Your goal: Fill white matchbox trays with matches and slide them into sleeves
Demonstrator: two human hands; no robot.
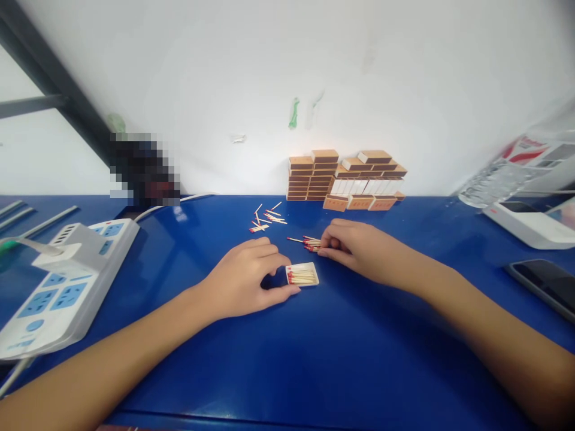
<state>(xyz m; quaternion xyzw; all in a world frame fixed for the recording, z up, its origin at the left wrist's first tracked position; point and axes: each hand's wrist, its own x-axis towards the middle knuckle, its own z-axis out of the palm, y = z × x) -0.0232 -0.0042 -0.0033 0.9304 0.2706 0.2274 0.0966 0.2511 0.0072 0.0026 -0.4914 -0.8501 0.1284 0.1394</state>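
On the blue table, my left hand (pixel 245 276) holds the left end of a small white matchbox tray (pixel 317 274) between thumb and fingers. Red-tipped matches (pixel 302 278) lie inside the tray, heads towards the left. Just beyond it, my right hand (pixel 353 246) has its fingertips closed at the right end of a bunch of matches (pixel 311 243). The heads of this bunch also point left, and one match sticks out further. How many matches the right fingers pinch is hidden. Further back, several loose matches (pixel 268 219) lie scattered on the table.
Stacked matchboxes (pixel 309 178) stand against the white wall, with white trays (pixel 363 187) among them. To the left is a power strip (pixel 67 287) with a plug in it. A plastic bottle (pixel 516 164), a white device (pixel 530 224) and a phone (pixel 545 284) are at the right.
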